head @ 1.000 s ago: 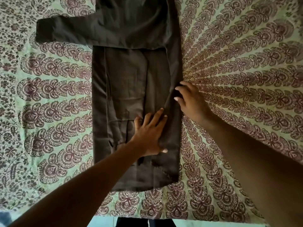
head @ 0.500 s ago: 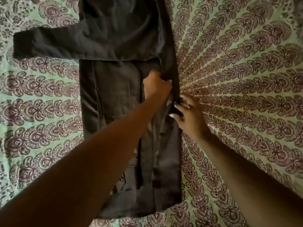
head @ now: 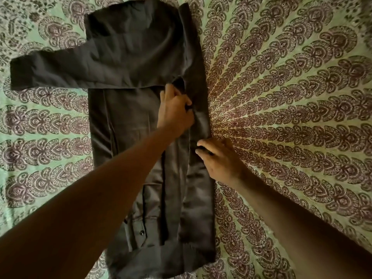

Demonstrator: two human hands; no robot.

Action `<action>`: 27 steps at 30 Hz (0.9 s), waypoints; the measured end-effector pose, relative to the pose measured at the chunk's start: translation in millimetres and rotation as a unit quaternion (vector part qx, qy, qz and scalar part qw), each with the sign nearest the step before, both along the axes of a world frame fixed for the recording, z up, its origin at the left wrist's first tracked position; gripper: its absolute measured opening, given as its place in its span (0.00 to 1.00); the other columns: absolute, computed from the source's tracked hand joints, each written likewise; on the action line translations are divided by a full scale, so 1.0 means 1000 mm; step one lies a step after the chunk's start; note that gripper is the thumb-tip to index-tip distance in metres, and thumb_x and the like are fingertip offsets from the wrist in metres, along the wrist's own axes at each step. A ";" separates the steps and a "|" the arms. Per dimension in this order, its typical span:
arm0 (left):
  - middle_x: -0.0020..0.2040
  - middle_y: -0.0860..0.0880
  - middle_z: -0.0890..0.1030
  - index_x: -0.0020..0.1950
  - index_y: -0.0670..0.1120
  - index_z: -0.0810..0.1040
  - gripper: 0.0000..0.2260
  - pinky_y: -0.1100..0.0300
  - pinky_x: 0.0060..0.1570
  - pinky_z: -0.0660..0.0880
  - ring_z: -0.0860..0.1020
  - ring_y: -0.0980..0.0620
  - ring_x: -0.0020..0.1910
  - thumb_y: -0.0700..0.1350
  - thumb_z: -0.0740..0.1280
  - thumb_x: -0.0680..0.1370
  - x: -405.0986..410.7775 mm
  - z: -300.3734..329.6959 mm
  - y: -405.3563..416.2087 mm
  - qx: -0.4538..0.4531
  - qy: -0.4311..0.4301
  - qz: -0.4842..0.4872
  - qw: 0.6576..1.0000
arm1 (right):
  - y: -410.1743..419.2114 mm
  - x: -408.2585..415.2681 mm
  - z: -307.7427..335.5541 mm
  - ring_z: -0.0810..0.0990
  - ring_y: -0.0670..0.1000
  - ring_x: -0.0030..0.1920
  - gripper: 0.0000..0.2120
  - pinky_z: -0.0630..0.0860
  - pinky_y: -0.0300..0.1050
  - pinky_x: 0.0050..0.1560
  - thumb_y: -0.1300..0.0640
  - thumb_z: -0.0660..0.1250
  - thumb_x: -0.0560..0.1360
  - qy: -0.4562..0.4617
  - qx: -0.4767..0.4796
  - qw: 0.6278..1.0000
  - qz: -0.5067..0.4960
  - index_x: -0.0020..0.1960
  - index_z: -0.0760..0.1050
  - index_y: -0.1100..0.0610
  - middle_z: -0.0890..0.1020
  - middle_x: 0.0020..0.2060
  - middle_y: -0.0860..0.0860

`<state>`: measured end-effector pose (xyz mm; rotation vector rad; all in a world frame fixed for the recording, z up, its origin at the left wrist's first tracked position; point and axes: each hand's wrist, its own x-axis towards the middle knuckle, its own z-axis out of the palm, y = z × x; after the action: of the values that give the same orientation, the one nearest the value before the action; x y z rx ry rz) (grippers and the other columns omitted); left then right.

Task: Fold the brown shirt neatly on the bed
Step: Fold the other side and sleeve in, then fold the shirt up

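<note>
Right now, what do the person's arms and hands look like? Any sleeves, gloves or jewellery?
Both forearms are bare, with no sleeves in view. The left hand and right hand wear no gloves, and no rings, bracelets or watch show. The fingernails look light; whether they are polished is too blurred to tell.

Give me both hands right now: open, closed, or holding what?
Left hand: closed, fingers curled round the folded right strip of the dark brown fabric shirt.
Right hand: fingers curled, pinching the same strip's edge lower down.
</note>
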<state>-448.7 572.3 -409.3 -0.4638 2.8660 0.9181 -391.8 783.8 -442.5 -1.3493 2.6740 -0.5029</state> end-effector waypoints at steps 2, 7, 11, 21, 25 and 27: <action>0.59 0.42 0.74 0.56 0.46 0.85 0.14 0.49 0.55 0.75 0.72 0.40 0.58 0.43 0.74 0.71 0.011 0.002 -0.001 -0.056 0.014 -0.074 0.996 | 0.005 0.003 0.003 0.79 0.55 0.64 0.16 0.69 0.57 0.59 0.52 0.73 0.75 -0.014 0.011 1.000 0.005 0.61 0.81 0.57 0.78 0.65 0.54; 0.68 0.47 0.75 0.67 0.51 0.80 0.23 0.41 0.62 0.71 0.73 0.42 0.67 0.50 0.73 0.72 0.075 0.002 0.004 -0.068 -0.020 -0.203 0.977 | 0.031 0.028 0.008 0.76 0.56 0.55 0.14 0.71 0.56 0.54 0.51 0.76 0.71 0.025 -0.029 0.999 0.017 0.51 0.79 0.57 0.78 0.55 0.56; 0.79 0.49 0.67 0.70 0.54 0.78 0.22 0.40 0.67 0.66 0.67 0.43 0.76 0.53 0.69 0.75 0.134 -0.004 0.006 -0.088 0.008 -0.287 0.954 | 0.043 0.055 0.005 0.78 0.55 0.53 0.08 0.70 0.54 0.55 0.57 0.77 0.73 0.023 -0.022 0.997 0.065 0.49 0.82 0.56 0.82 0.53 0.54; 0.82 0.52 0.29 0.82 0.53 0.32 0.64 0.27 0.74 0.40 0.30 0.45 0.81 0.76 0.69 0.63 0.170 0.004 0.014 -0.174 -0.185 -0.351 0.901 | 0.056 0.094 0.027 0.68 0.60 0.70 0.50 0.73 0.64 0.60 0.26 0.76 0.54 -0.109 0.189 0.974 0.064 0.71 0.72 0.47 0.68 0.73 0.57; 0.80 0.50 0.26 0.81 0.50 0.29 0.70 0.26 0.72 0.34 0.28 0.43 0.80 0.79 0.69 0.58 0.165 0.004 0.017 -0.175 -0.191 -0.348 0.901 | 0.045 0.086 0.029 0.68 0.58 0.70 0.41 0.70 0.61 0.61 0.25 0.68 0.64 -0.078 0.135 0.987 0.032 0.69 0.74 0.49 0.69 0.73 0.56; 0.80 0.50 0.26 0.81 0.49 0.30 0.69 0.25 0.72 0.36 0.28 0.42 0.80 0.81 0.66 0.58 0.163 0.002 0.017 -0.172 -0.182 -0.342 0.906 | 0.033 0.069 0.027 0.72 0.58 0.68 0.31 0.69 0.58 0.60 0.32 0.66 0.73 -0.051 0.076 0.996 -0.020 0.67 0.76 0.52 0.73 0.71 0.55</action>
<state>-285.3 588.8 -407.6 0.3219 2.5230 0.1783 -323.2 816.8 -415.4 -1.1992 2.6015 -0.3541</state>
